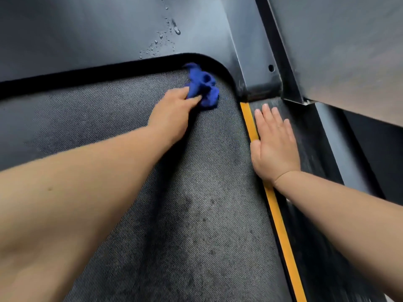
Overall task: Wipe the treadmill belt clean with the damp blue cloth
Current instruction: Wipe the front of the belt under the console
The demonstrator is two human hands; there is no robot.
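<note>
The dark textured treadmill belt [196, 214] fills the lower middle, with darker blotches on it. A crumpled blue cloth [204, 86] lies on the belt's far right corner, close to the curved edge of the motor cover. My left hand [174, 112] grips the cloth's near side, fingers curled into it. My right hand [274, 142] lies flat, fingers straight, on the right side rail [305, 175], its thumb side over the yellow stripe [281, 232].
The grey motor cover [98, 35] spans the top, with water droplets [165, 38] on it. A dark upright post [257, 68] rises at the belt's right front corner. Floor shows at the far right.
</note>
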